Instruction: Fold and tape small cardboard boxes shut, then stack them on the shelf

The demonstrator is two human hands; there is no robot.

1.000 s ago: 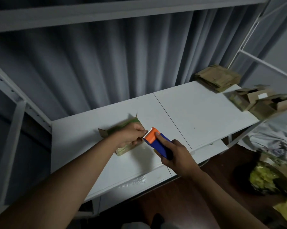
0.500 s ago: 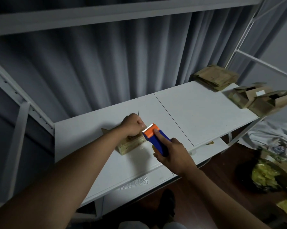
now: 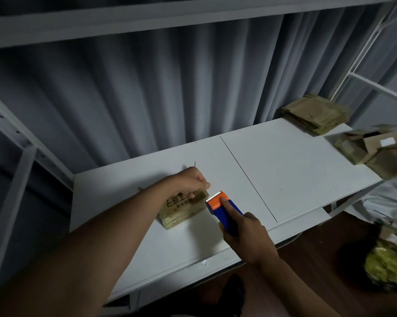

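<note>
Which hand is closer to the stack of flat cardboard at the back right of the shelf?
Right. The right hand, gripping the tape dispenser, lies nearer the flat cardboard stack; the left hand sits farther left, on the small box.

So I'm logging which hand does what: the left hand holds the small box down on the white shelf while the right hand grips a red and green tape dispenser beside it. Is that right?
Not quite: the colours are wrong. The head view shows the right hand gripping a blue and orange tape dispenser. The rest holds: the left hand holds the small box down on the white shelf, the dispenser beside it.
</note>
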